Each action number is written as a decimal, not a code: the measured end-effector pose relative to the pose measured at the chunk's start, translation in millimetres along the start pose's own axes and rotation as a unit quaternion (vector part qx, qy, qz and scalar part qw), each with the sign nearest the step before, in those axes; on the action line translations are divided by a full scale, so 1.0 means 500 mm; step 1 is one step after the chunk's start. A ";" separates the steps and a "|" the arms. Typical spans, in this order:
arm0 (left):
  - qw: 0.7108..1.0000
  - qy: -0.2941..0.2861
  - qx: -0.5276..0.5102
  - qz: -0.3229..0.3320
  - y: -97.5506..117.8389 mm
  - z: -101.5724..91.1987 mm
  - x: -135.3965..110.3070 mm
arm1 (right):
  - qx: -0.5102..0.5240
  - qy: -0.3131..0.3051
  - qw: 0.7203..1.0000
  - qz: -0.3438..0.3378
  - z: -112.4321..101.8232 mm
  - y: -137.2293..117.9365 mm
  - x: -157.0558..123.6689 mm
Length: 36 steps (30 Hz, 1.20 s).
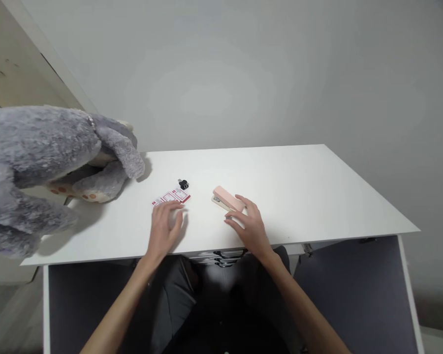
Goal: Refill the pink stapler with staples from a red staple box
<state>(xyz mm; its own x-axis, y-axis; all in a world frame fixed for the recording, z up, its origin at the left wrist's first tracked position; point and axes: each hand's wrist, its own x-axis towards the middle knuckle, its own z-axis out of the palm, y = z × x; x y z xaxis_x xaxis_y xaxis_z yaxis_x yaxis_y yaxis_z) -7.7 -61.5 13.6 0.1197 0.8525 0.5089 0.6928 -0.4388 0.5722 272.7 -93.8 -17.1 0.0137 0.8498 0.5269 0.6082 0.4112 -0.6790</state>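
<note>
A pale pink stapler with a cream base lies slantwise on the white table, its front end pointing up and left. My right hand is curved around its rear end, fingertips along both sides. Further left, a row of small red-and-white printed packs or cards lies flat; I cannot tell which. My left hand hovers at or rests by their near edge, covering part of them. Its fingers are loosely bent and apart from the thumb, with nothing held. Just beyond the packs sits a small black object with a metal tip.
A large grey plush toy takes up the table's left end. The white tabletop runs to the wall behind. Below the front edge are drawers with dark handles, with dark panels on both sides of my legs.
</note>
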 end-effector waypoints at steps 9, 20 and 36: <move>0.970 -0.109 0.197 0.090 -0.116 -0.024 0.025 | 0.009 -0.075 0.993 0.087 0.097 0.011 0.068; 0.968 -0.142 0.195 0.068 -0.111 -0.029 0.013 | 0.142 -0.145 0.979 0.034 0.251 0.001 0.228; 0.987 -0.018 0.141 -0.080 -0.137 -0.044 -0.005 | 0.196 -0.158 0.968 0.024 0.045 0.005 0.022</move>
<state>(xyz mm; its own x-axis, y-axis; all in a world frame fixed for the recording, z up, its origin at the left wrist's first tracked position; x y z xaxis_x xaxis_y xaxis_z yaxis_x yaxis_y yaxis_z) -70.8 -39.6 -12.6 0.0153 0.9162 0.4005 0.8745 -0.2064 0.4390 256.7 -75.8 -24.6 -0.2454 0.9043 0.3492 0.2648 0.4091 -0.8732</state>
